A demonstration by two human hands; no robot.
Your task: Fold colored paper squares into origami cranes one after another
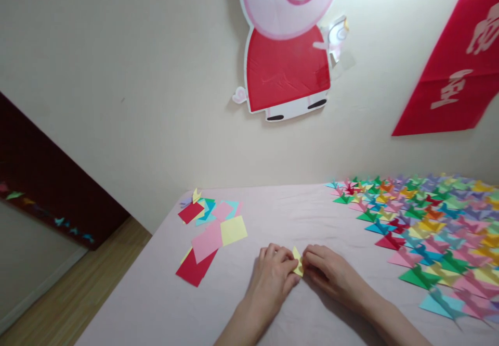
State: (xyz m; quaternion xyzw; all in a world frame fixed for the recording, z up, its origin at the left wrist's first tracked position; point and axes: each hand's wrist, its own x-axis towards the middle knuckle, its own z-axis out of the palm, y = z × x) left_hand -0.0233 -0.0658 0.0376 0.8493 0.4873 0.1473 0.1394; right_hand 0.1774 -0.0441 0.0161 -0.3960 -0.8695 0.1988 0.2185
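A small yellow folded paper (298,260) lies on the pink tablecloth (280,213) between both hands. My left hand (273,273) pinches its left side with closed fingers. My right hand (325,270) presses and grips its right side, fingers curled together. Most of the paper is hidden under the fingertips.
Loose coloured paper squares (212,234) lie spread at the table's left, red, pink, yellow and blue. Several finished folded paper cranes (429,226) cover the right side in rows. A cartoon pig sticker (286,44) and a red banner (452,70) hang on the wall. Wooden floor (78,294) shows at left.
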